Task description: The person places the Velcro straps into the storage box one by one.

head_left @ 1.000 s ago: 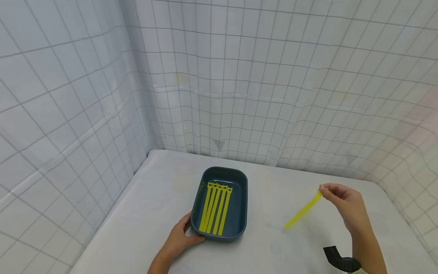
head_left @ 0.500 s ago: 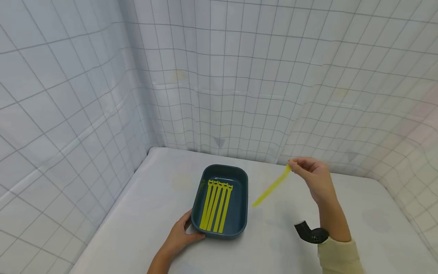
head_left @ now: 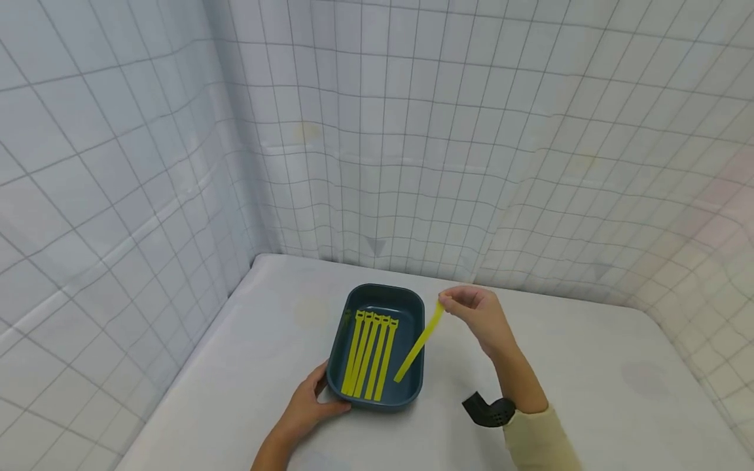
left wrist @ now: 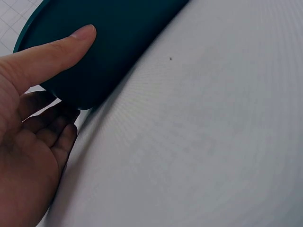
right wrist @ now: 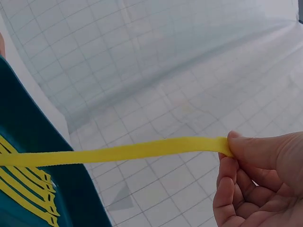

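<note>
A dark teal tray (head_left: 385, 299) sits on the white table with several yellow hook-and-loop cable ties (head_left: 377, 360) side by side in its left half. My left hand (head_left: 306, 407) grips the tray's near left corner. The left wrist view shows the thumb along the teal wall (left wrist: 113, 38) and fingers bent at the corner, partly hidden. Between thumb and forefinger my right hand (head_left: 482, 320) pinches one end of another yellow cable tie (head_left: 419, 341). Its free end hangs slanting over the tray's right side; in the right wrist view this strap (right wrist: 142, 150) stretches leftward from the fingertips.
White cloth with a grey grid (head_left: 377, 163) hangs behind and on both sides of the table (head_left: 283, 314). A black curved device (head_left: 491, 412) is at the right wrist, beside a pale sleeve (head_left: 538, 441).
From the right side of the table, my right hand has moved left with the cable tie, bringing its free end over the tray. My left hand and the tray stay put.
</note>
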### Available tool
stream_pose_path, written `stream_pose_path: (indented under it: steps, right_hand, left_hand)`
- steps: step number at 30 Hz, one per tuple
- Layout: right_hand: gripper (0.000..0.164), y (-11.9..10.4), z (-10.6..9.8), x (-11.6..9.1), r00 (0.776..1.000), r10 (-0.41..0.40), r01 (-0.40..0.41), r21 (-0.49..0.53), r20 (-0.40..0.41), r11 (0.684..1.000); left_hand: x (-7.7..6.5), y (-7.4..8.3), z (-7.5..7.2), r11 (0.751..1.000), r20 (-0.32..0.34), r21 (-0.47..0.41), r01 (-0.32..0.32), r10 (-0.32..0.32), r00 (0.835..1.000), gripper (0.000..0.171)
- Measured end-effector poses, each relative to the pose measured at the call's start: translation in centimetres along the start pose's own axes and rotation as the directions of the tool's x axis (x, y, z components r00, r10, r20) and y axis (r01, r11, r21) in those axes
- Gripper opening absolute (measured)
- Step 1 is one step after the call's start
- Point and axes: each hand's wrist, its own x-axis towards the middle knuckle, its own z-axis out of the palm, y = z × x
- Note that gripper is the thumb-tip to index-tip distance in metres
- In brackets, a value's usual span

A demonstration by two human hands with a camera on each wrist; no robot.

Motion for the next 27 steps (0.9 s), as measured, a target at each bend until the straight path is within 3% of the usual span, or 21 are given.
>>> stream_pose_path:
  steps: [13, 21, 27]
  right_hand:
    - [0.02, 2.3, 2.2, 0.2, 0.995, 0.096, -0.096, -0.015, 0.032, 0.995]
    - [0.025, 1.9, 2.4, -0.1, 0.994, 0.087, -0.085, -0.029, 0.068, 0.996]
    - [0.017, 3.1, 3.2, 0.5, 0.991, 0.121, -0.114, -0.094, 0.065, 0.989]
  left_hand:
    - [-0.1, 0.1, 0.0, 1.0, -0.001, -0.005, 0.011, -0.011, 1.0, 0.095]
    - [0.0, 0.1, 0.0, 1.0, 0.004, -0.017, 0.011, -0.011, 1.0, 0.095]
    - [0.0, 0.0, -0.1, 1.0, 0.001, -0.02, 0.019, -0.019, 1.0, 0.096]
